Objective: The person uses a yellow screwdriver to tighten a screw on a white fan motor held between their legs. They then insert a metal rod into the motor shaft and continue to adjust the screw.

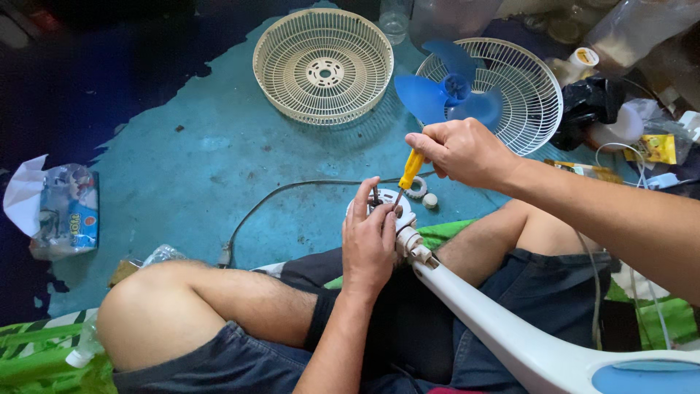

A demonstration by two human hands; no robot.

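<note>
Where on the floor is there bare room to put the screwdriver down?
Bare teal floor lies between the cream round fan grille, the grey power cord and the plastic packet. The right side, around the blue fan blade and black bag, is crowded.

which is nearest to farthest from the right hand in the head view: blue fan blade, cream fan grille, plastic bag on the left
From the right hand:
1. Blue fan blade, just above it, resting on the white grille.
2. Cream fan grille, up and to the left on the blue floor.
3. Plastic bag, far left edge.
</note>
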